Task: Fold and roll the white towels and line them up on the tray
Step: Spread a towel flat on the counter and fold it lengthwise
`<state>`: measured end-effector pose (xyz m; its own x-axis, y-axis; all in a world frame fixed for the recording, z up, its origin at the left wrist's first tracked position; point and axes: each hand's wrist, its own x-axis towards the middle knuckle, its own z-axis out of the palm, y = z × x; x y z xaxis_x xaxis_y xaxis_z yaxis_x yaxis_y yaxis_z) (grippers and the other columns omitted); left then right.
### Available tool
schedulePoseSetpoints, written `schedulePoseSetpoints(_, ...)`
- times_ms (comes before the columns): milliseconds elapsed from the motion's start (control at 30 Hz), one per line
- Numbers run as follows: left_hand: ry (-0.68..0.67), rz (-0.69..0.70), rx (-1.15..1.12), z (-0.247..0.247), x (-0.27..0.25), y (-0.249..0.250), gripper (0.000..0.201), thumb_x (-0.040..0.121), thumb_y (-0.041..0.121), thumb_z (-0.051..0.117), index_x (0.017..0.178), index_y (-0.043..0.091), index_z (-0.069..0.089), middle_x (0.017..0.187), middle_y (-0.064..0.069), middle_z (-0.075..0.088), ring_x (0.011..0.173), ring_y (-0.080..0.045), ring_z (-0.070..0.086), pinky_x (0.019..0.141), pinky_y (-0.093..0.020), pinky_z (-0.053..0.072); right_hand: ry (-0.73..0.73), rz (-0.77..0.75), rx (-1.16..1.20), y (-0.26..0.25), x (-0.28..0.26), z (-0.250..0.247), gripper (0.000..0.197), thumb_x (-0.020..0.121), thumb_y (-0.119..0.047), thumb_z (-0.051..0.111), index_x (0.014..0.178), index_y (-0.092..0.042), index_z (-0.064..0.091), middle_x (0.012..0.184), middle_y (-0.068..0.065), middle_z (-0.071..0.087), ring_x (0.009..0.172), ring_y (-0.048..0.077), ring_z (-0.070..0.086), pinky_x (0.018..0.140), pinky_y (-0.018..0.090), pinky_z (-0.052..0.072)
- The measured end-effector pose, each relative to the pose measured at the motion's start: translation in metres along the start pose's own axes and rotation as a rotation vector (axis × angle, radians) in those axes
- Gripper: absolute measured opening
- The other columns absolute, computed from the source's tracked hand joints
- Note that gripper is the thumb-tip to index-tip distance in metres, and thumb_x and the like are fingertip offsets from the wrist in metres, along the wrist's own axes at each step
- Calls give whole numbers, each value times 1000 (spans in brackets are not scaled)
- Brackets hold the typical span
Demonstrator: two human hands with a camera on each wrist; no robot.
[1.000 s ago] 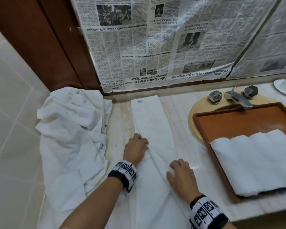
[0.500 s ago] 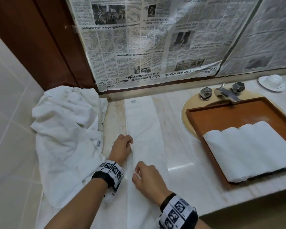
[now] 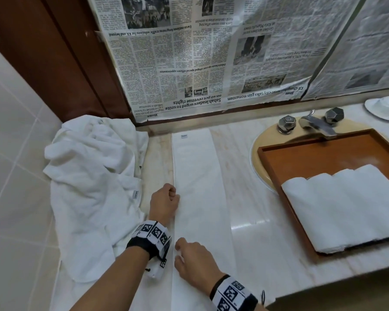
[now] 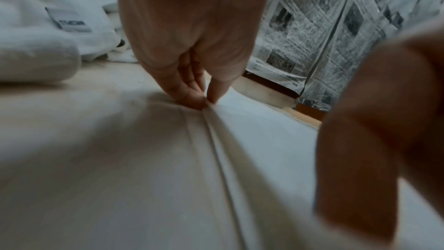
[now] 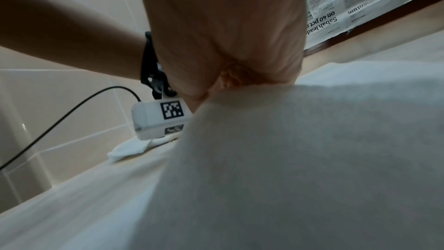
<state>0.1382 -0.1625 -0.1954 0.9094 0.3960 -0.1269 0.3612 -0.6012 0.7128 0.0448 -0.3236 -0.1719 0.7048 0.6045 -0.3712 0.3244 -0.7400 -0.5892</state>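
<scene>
I have both hands pinching the left edge of the long folded towel [image 3: 200, 198], the left hand [image 3: 164, 202] farther up the strip and the right hand [image 3: 195, 258] nearer me, so the fold lies straight for rolling. The strip runs away from my hands along the tabletop [image 3: 245, 176]. Off to the right, the tray [image 3: 319, 158] holds finished rolls [image 3: 346, 207]; the unfolded heap [image 3: 92, 176] waits left.
</scene>
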Motion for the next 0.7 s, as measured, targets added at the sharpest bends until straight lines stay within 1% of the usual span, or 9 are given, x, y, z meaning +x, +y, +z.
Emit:
schedulePoseSetpoints(133,-1,19,65,3,6,2,11,93,5,58,103,4,62,88,-8,64,78,-21,57,71,-28,43,-139,-48,-20,4,-15,-14,30,97,-33,45,99,-7,61,97,13,58,98,32,54,70,34,37)
schedulePoseSetpoints(233,14,88,256,5,12,0,21,92,-2,49,109,-1,60,105,-19,61,92,-37,56,79,-45,48,-192,-86,-1,20,-7,-41,43,90,-46,38,81,-14,65,88,8,58,89,25,50,79,35,47)
schedulePoseSetpoints(300,9,78,383,7,15,1,31,96,8,47,126,6,55,129,-15,54,111,-37,51,87,-49,48,-6,-138,-80,38,20,-60,58,86,-48,22,91,-13,67,99,10,64,95,30,57,86,39,49)
schedulePoseSetpoints(367,-20,108,387,12,18,6,42,103,26,40,145,21,43,153,-3,39,136,-30,37,103,-50,40,256,-149,-207,56,60,-75,56,92,-39,22,111,-11,67,115,11,66,106,32,61,89,41,51)
schedulePoseSetpoints(400,-57,140,401,15,19,9,47,105,33,35,152,28,33,161,5,28,146,-27,25,111,-51,31,288,-113,-214,59,79,-82,56,95,-36,23,124,-9,63,127,12,63,117,32,59,95,43,50)
schedulePoseSetpoints(467,-155,165,481,24,25,14,52,107,40,24,158,38,14,166,15,5,153,-25,4,118,-55,15,216,-47,-231,58,113,-91,67,97,-40,12,150,-9,39,157,9,38,145,28,34,115,48,30)
schedulePoseSetpoints(533,-221,146,564,31,31,12,53,107,41,18,158,42,0,165,20,-10,154,-25,-8,120,-59,5,118,-25,-276,64,136,-91,69,99,-47,-1,160,-18,11,167,-2,6,154,21,3,122,46,4)
schedulePoseSetpoints(567,-223,127,587,32,35,8,53,107,43,15,157,43,-3,163,22,-13,154,-25,-10,120,-60,3,88,-20,-306,70,143,-91,67,100,-51,-3,160,-22,2,166,-7,-4,153,18,-6,122,45,-3)
schedulePoseSetpoints(700,-191,-12,574,18,45,-6,53,104,53,9,155,49,-7,164,21,-13,153,-24,-13,121,-55,-2,72,65,-423,107,145,-108,67,95,-58,-9,157,-33,-11,158,-18,-25,151,15,-18,122,49,-9)
